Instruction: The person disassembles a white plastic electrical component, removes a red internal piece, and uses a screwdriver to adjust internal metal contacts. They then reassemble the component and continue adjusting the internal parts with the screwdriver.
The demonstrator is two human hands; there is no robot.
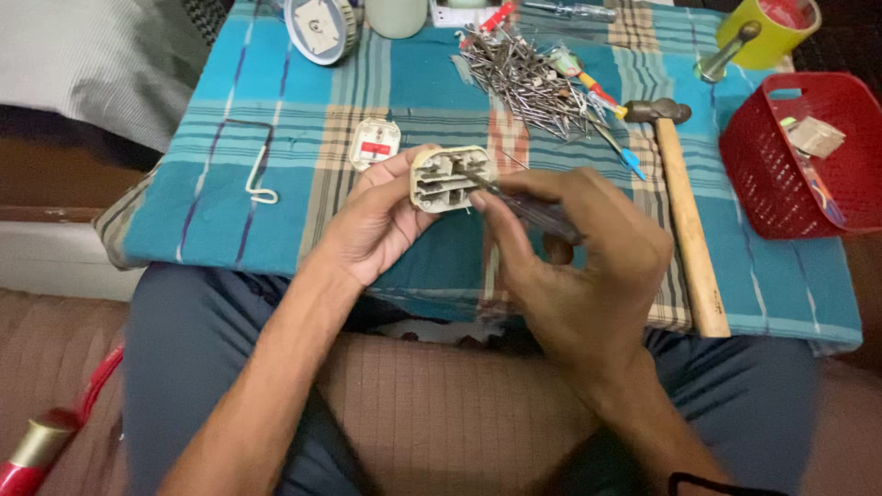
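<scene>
Checked cloth (276, 101) covers the counter, carrying a red basket (797, 156), a wooden-handled hammer (684, 220) and a heap of nails (524, 78). Above its near edge, the left hand (372, 225) grips an opened plug (447, 179), insides showing. The right hand (574, 266) pinches a dark-handled screwdriver (533, 213), tip in the plug.

A low table is covered by a blue checked cloth (276, 184), on which a white wire hook (257, 170) is laid at nine o'clock, a pile of nails (524, 78) at twelve, and a wooden-handled hammer (684, 220) beside a red basket (781, 193) at three.
</scene>
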